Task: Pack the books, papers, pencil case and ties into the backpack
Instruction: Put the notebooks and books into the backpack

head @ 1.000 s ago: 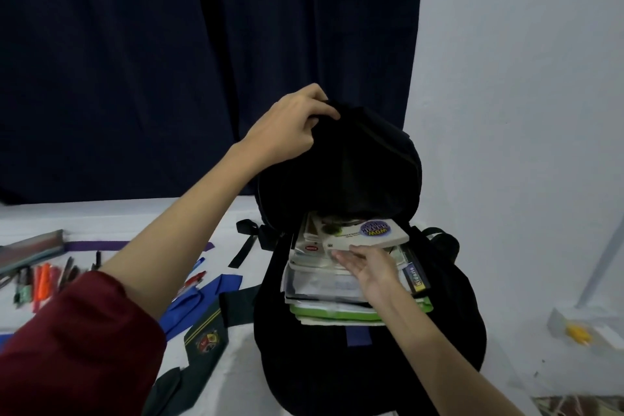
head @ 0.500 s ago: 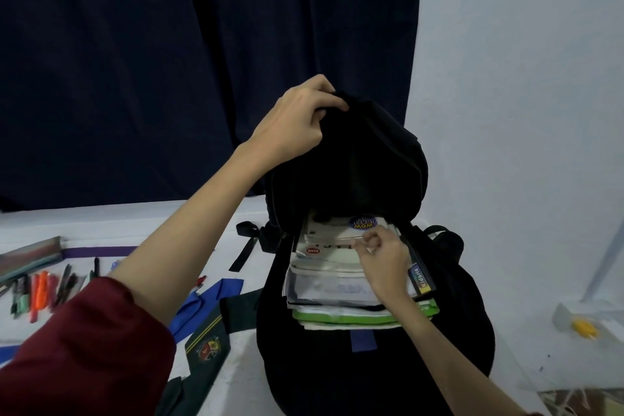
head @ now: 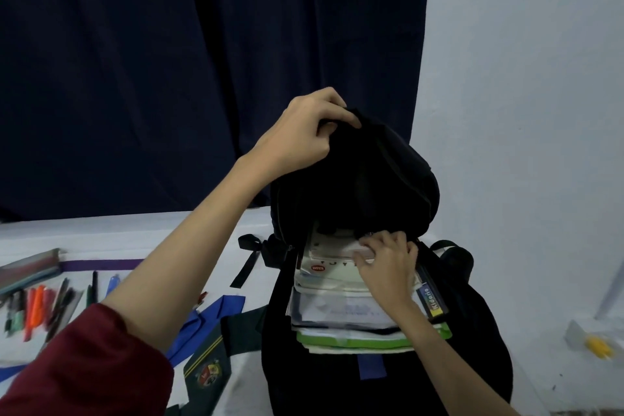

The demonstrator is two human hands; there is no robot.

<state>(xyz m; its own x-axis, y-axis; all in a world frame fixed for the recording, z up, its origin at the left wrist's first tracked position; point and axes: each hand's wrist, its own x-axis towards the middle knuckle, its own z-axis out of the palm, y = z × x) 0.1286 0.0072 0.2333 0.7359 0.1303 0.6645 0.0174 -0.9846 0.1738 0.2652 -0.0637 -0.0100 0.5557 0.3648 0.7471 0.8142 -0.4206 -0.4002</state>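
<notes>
We see the black backpack [head: 388,382] standing open on the white table [head: 141,240], a stack of books and papers [head: 341,311] partly inside. Our left hand [head: 300,135] grips its raised top flap; our right hand [head: 388,267] pinches the topmost book. The ties [head: 209,331] and pencil case [head: 27,270] lie on the table.

a dark red sleeve [head: 84,368] covers the left upper arm at the near left, ending in a loose edge near the elbow. below it the forearm is bare down to the left hand [head: 304,132]. the right hand [head: 388,267] and its forearm are bare, with no sleeve showing.
</notes>
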